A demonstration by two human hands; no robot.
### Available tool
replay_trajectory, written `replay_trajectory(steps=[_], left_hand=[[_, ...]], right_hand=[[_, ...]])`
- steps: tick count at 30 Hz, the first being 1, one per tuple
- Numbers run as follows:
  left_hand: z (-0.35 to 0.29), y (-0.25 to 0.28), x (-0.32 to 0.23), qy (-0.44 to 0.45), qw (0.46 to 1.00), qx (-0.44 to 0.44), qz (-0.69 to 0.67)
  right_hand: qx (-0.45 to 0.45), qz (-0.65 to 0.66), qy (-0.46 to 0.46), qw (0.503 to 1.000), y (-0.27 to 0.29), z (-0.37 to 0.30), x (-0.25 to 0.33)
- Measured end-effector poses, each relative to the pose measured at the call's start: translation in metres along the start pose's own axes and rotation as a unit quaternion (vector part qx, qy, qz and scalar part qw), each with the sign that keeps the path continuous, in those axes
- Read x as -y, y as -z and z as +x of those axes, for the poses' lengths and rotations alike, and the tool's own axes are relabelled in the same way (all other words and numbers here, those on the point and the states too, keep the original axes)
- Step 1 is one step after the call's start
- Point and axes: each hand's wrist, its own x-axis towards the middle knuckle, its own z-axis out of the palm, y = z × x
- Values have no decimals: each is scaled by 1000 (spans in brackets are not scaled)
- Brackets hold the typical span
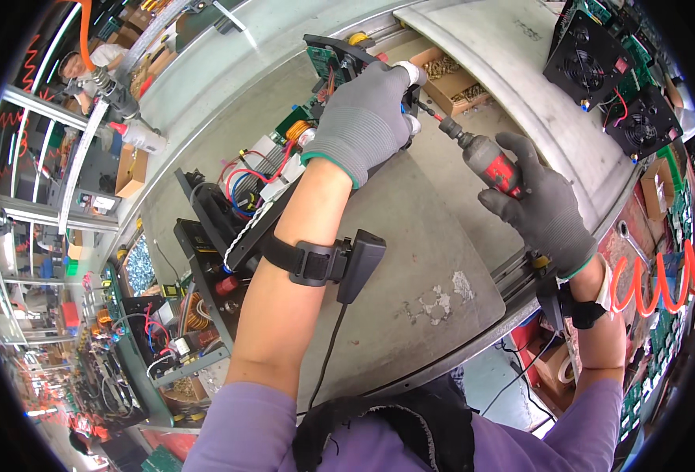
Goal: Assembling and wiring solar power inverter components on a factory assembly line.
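Observation:
My left hand (369, 114), in a grey knit glove with white fingertips, grips the far end of an electronics chassis (237, 250). The chassis is a long, dark metal frame lying slantwise, with red, blue and white wires, a copper coil and green circuit boards. In my gloved right hand (538, 206) is a red and dark grey power screwdriver (487, 160). Its thin bit points left, toward the end panel beside my left fingertips. Those fingers partly hide the panel, so I cannot tell whether the bit touches a screw.
A cardboard box of brass-coloured fasteners (447, 82) stands behind the screwdriver. Black fan units (587, 63) sit at the far right. A coiled orange hose (654, 279) hangs by my right forearm. Another wired assembly (186, 334) lies left. A co-worker (99, 67) is at the upper left.

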Motion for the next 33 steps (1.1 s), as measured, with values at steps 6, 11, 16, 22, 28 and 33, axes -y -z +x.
replay_trajectory(steps=[6, 11, 16, 22, 28, 33], left_hand=[[1, -1, 1, 7, 1000, 8, 1], [1, -1, 1, 2, 1000, 4, 1], [1, -1, -1, 5, 1000, 3, 9], [2, -3, 1, -7, 1000, -5, 5], [3, -4, 3, -14, 1000, -24, -6], [7, -3, 13, 38, 978, -49, -198]], right_hand=[[9, -9, -16, 1000, 4, -1, 5], [6, -18, -14, 1000, 4, -1, 8], [10, -21, -14, 1000, 4, -2, 9], [-2, -55, 9, 998, 5, 0, 11], [-33, -76, 6, 997, 7, 2, 10], [-82, -60, 17, 995, 9, -35, -30]])
